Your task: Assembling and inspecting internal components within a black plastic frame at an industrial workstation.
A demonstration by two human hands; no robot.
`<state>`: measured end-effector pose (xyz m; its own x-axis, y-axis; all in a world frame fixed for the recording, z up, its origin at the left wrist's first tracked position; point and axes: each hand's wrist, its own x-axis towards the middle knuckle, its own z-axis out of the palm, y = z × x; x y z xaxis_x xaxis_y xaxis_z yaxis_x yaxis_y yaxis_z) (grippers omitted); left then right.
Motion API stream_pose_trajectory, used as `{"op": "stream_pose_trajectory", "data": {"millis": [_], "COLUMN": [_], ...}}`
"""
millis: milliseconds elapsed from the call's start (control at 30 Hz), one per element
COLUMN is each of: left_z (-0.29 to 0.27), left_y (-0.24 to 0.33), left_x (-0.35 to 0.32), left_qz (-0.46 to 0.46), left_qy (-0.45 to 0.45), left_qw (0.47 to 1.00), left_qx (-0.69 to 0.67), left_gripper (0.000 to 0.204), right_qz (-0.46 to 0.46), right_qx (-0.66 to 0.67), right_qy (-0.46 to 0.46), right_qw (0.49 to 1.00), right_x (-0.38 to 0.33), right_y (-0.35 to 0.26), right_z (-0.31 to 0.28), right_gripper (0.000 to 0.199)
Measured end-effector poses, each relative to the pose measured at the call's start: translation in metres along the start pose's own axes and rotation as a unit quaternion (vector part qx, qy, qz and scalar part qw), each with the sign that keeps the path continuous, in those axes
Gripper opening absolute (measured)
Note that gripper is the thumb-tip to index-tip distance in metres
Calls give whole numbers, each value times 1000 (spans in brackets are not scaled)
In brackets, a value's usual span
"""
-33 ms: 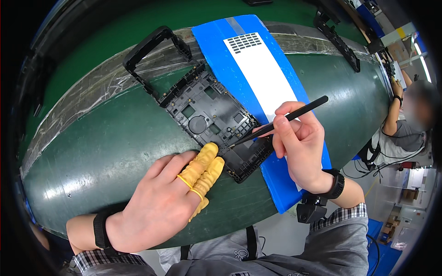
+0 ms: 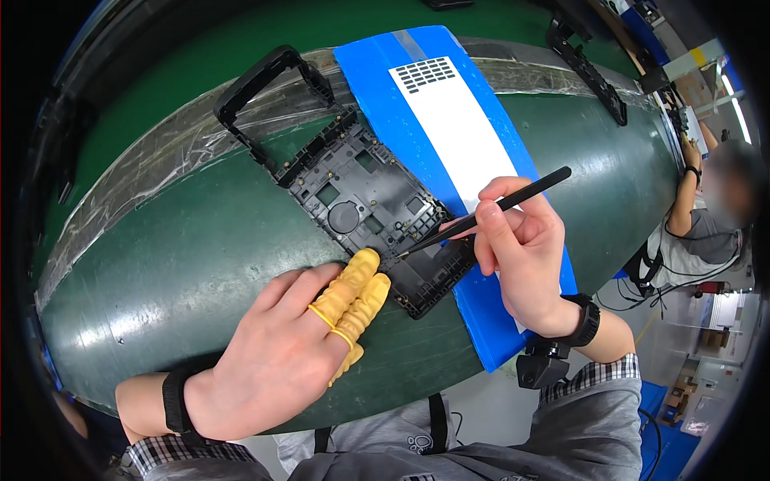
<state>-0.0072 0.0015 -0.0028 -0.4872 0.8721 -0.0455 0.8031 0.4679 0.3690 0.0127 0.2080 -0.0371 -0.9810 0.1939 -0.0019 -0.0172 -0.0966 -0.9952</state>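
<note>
A black plastic device frame (image 2: pixel 365 200) with many small recesses lies flat on the green mat (image 2: pixel 160 264). My left hand (image 2: pixel 289 353) rests on the mat; its two fingers in yellow rubber cots press on the frame's near edge. My right hand (image 2: pixel 521 256) holds black tweezers (image 2: pixel 489 210) like a pen. Their tip touches the near right part of the frame. Both wrists wear black bands.
A blue sheet (image 2: pixel 377 88) with a white panel and rows of small black pieces (image 2: pixel 425 74) lies under and behind the frame. An empty black rectangular bezel (image 2: pixel 261 88) lies at the back left, a long black part (image 2: pixel 589 76) at the back right. Another person (image 2: pixel 706 224) sits at the right.
</note>
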Motion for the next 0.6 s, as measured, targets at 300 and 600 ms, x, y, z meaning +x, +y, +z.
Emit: {"op": "stream_pose_trajectory", "data": {"millis": [300, 600], "left_z": [3, 1], "left_y": [-4, -5], "left_x": [3, 4], "left_qz": [13, 14], "left_qy": [51, 44], "left_qw": [998, 998], "left_qx": [-30, -39], "left_gripper": [53, 55], "right_qz": [11, 5], "right_qx": [-6, -16], "right_qy": [3, -1], "right_qw": [1000, 1000], "right_x": [-1, -1], "right_y": [-4, -1], "right_z": [1, 1], "right_gripper": [8, 8]}}
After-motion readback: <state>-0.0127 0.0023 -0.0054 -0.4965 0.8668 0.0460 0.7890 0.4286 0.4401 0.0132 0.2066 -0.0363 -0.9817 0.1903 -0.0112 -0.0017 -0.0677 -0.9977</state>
